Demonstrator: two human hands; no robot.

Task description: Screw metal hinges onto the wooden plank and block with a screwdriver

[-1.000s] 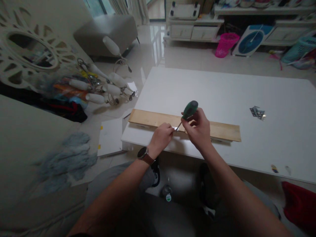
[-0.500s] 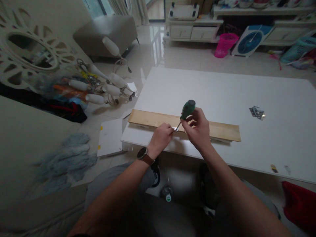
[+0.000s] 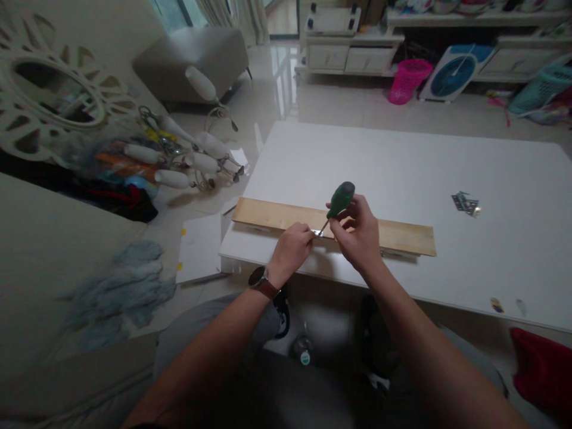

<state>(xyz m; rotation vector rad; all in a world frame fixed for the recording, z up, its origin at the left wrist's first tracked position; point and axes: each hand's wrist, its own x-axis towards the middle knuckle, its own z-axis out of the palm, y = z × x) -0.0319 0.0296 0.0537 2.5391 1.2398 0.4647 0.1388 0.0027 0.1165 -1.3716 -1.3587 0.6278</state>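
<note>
A long wooden board [image 3: 281, 214] lies near the front edge of the white panel [image 3: 366, 167]. A small shiny metal bracket [image 3: 317, 233] sits at the board's near edge. My left hand [image 3: 292, 245] is closed, its fingertips pinching the bracket's left end. In my right hand [image 3: 360, 232] is a green screwdriver [image 3: 341, 199] with a dark end cap, tilted, its shaft pointing down-left. The screwdriver's tip meets the bracket; any screw under it is too small to make out. My right fingers curl round the lower handle and the top of the shaft.
Several metal brackets [image 3: 466, 204] lie in a pile on the panel's right. Two small items, one a yellow-and-dark piece [image 3: 496, 305], rest near its front edge. A lamp with white shades [image 3: 203, 162] lies left of the panel. Below stands a clear bottle [image 3: 304, 351].
The screwdriver's handle has shifted very slightly and turned a little in my right fingers. My left hand and the board stay in place.
</note>
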